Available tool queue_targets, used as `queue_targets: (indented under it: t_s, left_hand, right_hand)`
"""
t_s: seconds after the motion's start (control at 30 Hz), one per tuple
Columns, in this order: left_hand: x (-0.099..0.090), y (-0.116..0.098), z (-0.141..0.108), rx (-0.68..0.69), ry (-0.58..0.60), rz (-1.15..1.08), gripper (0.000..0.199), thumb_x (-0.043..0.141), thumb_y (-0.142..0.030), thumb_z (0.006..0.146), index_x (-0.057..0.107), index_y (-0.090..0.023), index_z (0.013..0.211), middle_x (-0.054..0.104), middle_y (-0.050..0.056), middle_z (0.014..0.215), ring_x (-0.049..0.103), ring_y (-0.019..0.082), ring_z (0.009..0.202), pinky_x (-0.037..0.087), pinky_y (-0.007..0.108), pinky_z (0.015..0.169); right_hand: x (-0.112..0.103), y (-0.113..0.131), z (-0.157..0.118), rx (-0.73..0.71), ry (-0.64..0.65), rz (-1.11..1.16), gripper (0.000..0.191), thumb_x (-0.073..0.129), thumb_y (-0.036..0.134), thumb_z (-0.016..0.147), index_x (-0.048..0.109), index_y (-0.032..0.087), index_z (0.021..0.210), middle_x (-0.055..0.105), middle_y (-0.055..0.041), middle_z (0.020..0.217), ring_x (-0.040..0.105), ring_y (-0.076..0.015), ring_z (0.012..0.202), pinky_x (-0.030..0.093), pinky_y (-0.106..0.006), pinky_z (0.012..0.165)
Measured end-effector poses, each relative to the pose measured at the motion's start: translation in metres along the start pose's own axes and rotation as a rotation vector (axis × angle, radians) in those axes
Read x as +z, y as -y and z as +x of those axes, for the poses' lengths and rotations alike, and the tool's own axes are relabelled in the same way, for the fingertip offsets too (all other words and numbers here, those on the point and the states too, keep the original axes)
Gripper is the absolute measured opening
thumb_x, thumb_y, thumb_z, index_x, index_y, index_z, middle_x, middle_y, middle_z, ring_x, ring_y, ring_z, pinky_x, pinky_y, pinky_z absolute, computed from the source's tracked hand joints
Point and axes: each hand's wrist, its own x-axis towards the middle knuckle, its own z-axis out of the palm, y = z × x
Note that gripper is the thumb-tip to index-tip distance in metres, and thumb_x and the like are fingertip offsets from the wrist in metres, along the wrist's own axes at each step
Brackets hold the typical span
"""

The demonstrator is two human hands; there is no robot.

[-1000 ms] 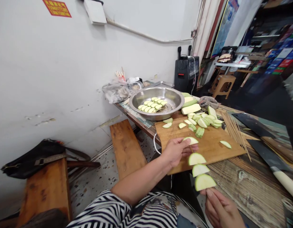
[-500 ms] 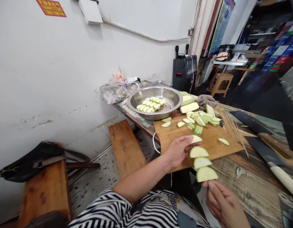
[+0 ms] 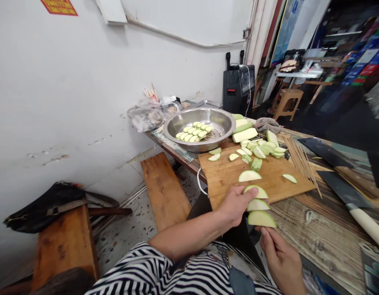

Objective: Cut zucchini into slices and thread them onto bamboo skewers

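Four half-round green squash slices stand in a row between my hands, over the near edge of the wooden cutting board. My left hand pinches the second slice from the far end; the farthest slice lies beyond its fingertips. My right hand is closed at the near end, just below the nearest slice, on a skewer that is mostly hidden. Loose slices are piled at the board's back, and one slice lies alone on the right.
Behind the board, a steel basin holds skewered slices. Peeled squash lies beside it. Bare skewers and two cleavers are on the right of the table. A wooden bench stands at the left.
My left hand has shifted from the farthest slice to the second one, nearer my body. The farthest slice is now uncovered. My right hand has moved slightly up and left.
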Motion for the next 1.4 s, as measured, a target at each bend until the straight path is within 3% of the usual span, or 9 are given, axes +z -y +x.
queue_targets:
  t_s: [0.17,0.27,0.4,0.47,0.7,0.97,1.03,1.2,1.4]
  left_hand:
    - [0.000,-0.007,-0.002,-0.029,0.105,-0.048,0.046,0.081,-0.045,0.051,0.063,-0.009,0.074,0.067,0.009,0.063,0.064,0.019,0.061,0.048,0.029,0.065]
    - [0.003,-0.009,-0.005,-0.027,0.111,-0.039,0.046,0.080,-0.046,0.053,0.064,-0.008,0.074,0.067,0.009,0.062,0.063,0.018,0.060,0.048,0.028,0.063]
    - [0.007,-0.008,-0.010,-0.002,0.066,-0.027,0.046,0.081,-0.046,0.051,0.063,-0.009,0.072,0.066,0.007,0.062,0.062,0.016,0.058,0.048,0.027,0.059]
    - [0.009,-0.007,-0.011,0.023,0.023,-0.046,0.047,0.082,-0.046,0.049,0.063,-0.010,0.071,0.066,0.006,0.063,0.062,0.016,0.058,0.048,0.027,0.060]
    - [0.009,-0.008,-0.011,-0.028,0.042,-0.078,0.046,0.083,-0.044,0.049,0.062,-0.009,0.071,0.066,0.007,0.062,0.062,0.015,0.055,0.048,0.026,0.058]
    - [0.007,-0.003,-0.008,0.013,0.018,-0.105,0.047,0.084,-0.043,0.048,0.062,-0.009,0.071,0.066,0.006,0.065,0.065,0.017,0.059,0.050,0.027,0.062]
    - [0.005,-0.001,-0.005,-0.013,-0.004,-0.134,0.046,0.085,-0.041,0.046,0.062,-0.009,0.072,0.066,0.006,0.066,0.065,0.018,0.060,0.050,0.027,0.063]
    - [0.000,0.002,-0.002,-0.038,-0.027,-0.196,0.044,0.081,-0.041,0.055,0.063,-0.011,0.081,0.069,0.008,0.075,0.065,0.017,0.067,0.050,0.027,0.063]
    - [-0.001,0.011,-0.016,-0.166,0.159,-0.003,0.045,0.080,-0.043,0.058,0.065,-0.007,0.080,0.068,0.010,0.076,0.057,0.010,0.055,0.038,0.019,0.046]
  right_hand:
    - [0.001,0.008,-0.009,0.448,0.296,0.550,0.031,0.069,0.048,0.074,0.058,0.019,0.073,0.017,0.0150,0.042,0.001,-0.0003,0.031,0.012,-0.014,0.027]
    - [-0.001,0.002,-0.010,0.349,0.249,0.440,0.032,0.068,0.051,0.074,0.060,0.019,0.074,0.022,0.0136,0.041,0.009,-0.0013,0.028,0.016,-0.014,0.027]
    - [-0.008,-0.008,-0.005,-0.124,-0.025,-0.085,0.035,0.071,0.052,0.069,0.071,0.018,0.078,0.059,-0.0013,0.055,0.051,-0.0113,0.046,0.042,-0.021,0.044]
    - [-0.010,-0.009,-0.003,-0.241,-0.096,-0.191,0.036,0.073,0.053,0.064,0.073,0.018,0.076,0.066,-0.0058,0.065,0.057,-0.0147,0.055,0.045,-0.023,0.051]
    - [-0.001,0.000,-0.016,0.323,0.309,0.368,0.033,0.054,0.052,0.084,0.057,0.020,0.077,0.018,0.0139,0.041,0.008,-0.0027,0.029,0.016,-0.016,0.028]
    - [-0.013,-0.017,-0.011,-0.373,-0.044,-0.372,0.027,0.062,0.043,0.078,0.073,0.018,0.080,0.063,-0.0049,0.060,0.056,-0.0151,0.050,0.045,-0.025,0.051]
    - [-0.013,-0.020,-0.011,-0.342,-0.010,-0.353,0.027,0.061,0.042,0.079,0.072,0.018,0.083,0.059,-0.0025,0.054,0.052,-0.0138,0.046,0.043,-0.024,0.047]
    - [-0.003,-0.023,-0.014,0.033,0.164,0.022,0.037,0.058,0.051,0.081,0.064,0.016,0.090,0.037,0.0077,0.045,0.030,-0.0071,0.036,0.024,-0.019,0.034]
    - [0.005,-0.014,-0.009,0.077,0.154,0.162,0.033,0.056,0.049,0.084,0.059,0.016,0.091,0.031,0.0101,0.047,0.024,-0.0059,0.038,0.021,-0.018,0.036]
